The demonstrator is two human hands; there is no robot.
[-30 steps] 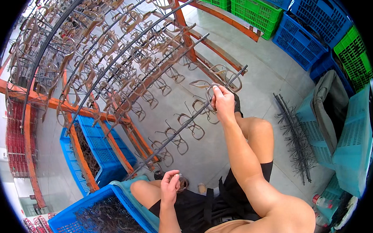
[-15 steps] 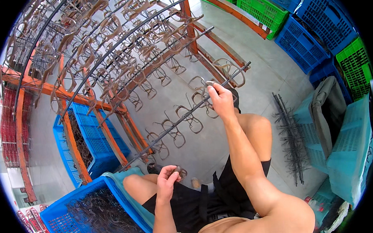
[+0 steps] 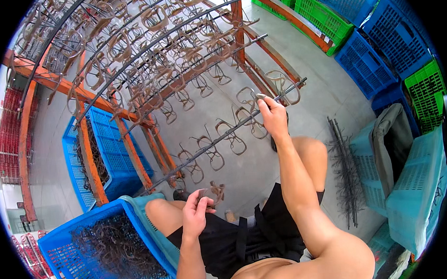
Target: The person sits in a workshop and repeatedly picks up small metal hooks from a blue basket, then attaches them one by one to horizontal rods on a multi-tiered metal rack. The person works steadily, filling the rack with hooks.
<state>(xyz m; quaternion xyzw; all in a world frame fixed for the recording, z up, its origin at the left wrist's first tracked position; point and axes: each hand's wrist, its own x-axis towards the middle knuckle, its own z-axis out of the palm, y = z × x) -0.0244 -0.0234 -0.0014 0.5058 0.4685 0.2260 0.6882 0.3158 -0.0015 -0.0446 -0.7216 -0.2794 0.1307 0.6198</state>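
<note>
My left hand (image 3: 193,216) is closed on a few brown eyeglass frames (image 3: 217,190), which stick out past its fingertips above my lap. Farther up and to the right, my right hand (image 3: 273,115) pinches an eyeglass frame (image 3: 246,96) at a long dark rod (image 3: 204,148). Where exactly its fingers grip is partly hidden. The rod slants across in front of my knees from lower left to upper right. Several eyeglass frames (image 3: 230,137) hang from it in a row, and another pair (image 3: 284,83) sits near its far right end.
An orange rack (image 3: 27,148) at upper left carries rods full of eyeglass frames. A blue basket (image 3: 53,241) of dark tangled wire pieces stands at my left. Spiky rods (image 3: 345,169) lie on the floor (image 3: 313,85) at right, beside teal crates (image 3: 372,175) and stacked blue crates (image 3: 364,58).
My left hand has risen slightly, and the frames in it show more. My right hand remains at the rod, gripping a frame. The whole view has shifted a little.
</note>
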